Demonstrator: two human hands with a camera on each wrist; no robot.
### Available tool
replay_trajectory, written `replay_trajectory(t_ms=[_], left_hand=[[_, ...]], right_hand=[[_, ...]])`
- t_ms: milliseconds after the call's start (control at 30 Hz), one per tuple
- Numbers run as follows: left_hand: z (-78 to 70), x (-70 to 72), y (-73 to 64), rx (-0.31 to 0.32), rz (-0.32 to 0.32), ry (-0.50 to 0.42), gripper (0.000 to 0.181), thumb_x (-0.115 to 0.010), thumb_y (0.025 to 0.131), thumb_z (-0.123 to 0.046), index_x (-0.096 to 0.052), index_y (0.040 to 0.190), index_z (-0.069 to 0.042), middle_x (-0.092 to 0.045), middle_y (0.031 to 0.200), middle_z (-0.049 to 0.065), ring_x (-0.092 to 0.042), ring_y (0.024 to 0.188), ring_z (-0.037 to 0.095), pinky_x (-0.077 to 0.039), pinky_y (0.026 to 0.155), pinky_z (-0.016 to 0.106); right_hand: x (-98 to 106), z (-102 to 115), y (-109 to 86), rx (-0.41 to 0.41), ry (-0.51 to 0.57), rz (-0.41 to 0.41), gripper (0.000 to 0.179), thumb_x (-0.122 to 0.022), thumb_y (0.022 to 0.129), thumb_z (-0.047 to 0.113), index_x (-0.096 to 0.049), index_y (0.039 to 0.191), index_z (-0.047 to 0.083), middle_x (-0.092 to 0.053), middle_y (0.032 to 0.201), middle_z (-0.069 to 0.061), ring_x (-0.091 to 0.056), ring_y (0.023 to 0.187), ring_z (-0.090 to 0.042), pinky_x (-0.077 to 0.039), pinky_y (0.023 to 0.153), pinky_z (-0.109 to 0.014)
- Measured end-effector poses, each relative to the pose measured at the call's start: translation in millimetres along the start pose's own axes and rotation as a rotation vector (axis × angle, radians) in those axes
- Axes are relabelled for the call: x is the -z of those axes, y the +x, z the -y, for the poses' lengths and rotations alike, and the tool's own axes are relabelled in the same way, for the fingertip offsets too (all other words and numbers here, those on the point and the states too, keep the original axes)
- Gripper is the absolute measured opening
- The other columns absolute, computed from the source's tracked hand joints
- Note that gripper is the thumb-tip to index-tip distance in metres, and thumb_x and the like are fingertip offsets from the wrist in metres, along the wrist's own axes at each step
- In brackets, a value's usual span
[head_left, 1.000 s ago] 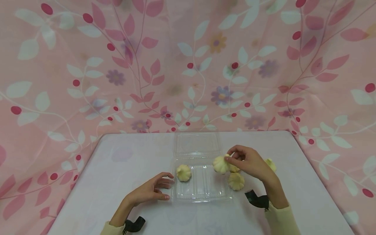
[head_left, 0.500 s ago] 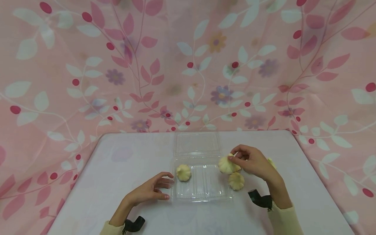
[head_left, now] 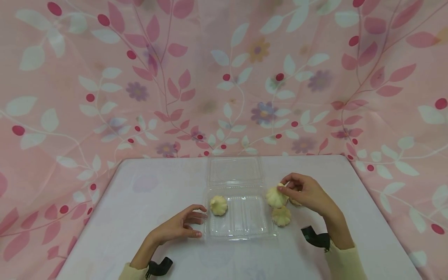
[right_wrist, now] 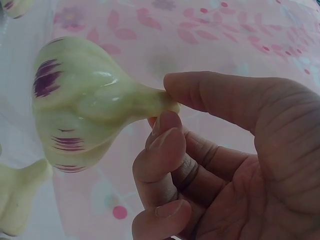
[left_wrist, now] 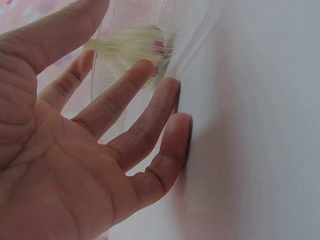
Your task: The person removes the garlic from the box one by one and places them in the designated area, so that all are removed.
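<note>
What the right hand (head_left: 306,193) grips: one held garlic bulb (head_left: 276,197), ivory, glossy, purple-streaked, pinched by its stem.
Latest shift: held garlic bulb has travelled rightward over the last second, from above the clear clamshell container (head_left: 241,223) to just beside its right rim.
Bearing on the work: judged outside the container's count, which stands at one.
Clamshell contents: boxed garlic bulb (head_left: 218,206), left end; hinged lid (head_left: 235,171) open, rearward.
Right of clamshell: front garlic bulb (head_left: 281,216); half-hidden garlic bulb (head_left: 295,202) behind right hand.
Left hand (head_left: 183,224): gripping nothing, fingers relaxed, near left rim; contact cannot be told.
Brands, labels, writing: none legible.
</note>
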State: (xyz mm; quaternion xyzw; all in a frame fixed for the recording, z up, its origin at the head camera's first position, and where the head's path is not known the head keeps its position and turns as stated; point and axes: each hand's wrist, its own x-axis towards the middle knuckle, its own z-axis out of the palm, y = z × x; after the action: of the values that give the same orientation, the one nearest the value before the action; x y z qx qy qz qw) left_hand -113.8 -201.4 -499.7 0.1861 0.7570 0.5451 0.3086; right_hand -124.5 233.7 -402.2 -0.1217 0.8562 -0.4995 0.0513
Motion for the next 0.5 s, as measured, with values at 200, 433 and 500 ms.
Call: replay_trajectory(t_ms=[200,433,500], left_hand=[[-0.7,-0.2,-0.4,-0.002,0.001,0.005,0.068,-0.077,0.087,-0.017,-0.040,0.145,-0.017,-0.051,0.141,0.013,-0.053,0.124,0.031,-0.046,0.091,0.040],[3.0,1.0,-0.1,-0.015,0.006,0.007,0.069,-0.077,0.087,-0.018,-0.039,0.145,-0.017,-0.052,0.141,0.012,-0.053,0.125,0.031,-0.047,0.089,0.039],[3.3,1.0,0.0,-0.014,0.005,0.007,0.069,-0.077,0.087,-0.018,-0.040,0.145,-0.018,-0.052,0.141,0.011,-0.053,0.124,0.031,-0.047,0.089,0.039]], right_hand=[[4.5,-2.0,-3.4,-0.005,-0.003,0.001,0.025,-0.076,0.089,0.025,-0.066,0.102,0.007,-0.064,0.082,-0.013,-0.058,0.066,-0.020,-0.046,0.054,-0.029],[10.2,-5.5,-7.3,-0.010,-0.025,-0.001,0.025,-0.075,0.089,0.025,-0.066,0.102,0.005,-0.063,0.081,-0.012,-0.058,0.067,-0.023,-0.047,0.055,-0.028],[11.4,-6.5,-7.9,-0.012,-0.027,0.003,0.025,-0.075,0.090,0.025,-0.066,0.102,0.005,-0.063,0.080,-0.011,-0.058,0.066,-0.023,-0.047,0.055,-0.028]])
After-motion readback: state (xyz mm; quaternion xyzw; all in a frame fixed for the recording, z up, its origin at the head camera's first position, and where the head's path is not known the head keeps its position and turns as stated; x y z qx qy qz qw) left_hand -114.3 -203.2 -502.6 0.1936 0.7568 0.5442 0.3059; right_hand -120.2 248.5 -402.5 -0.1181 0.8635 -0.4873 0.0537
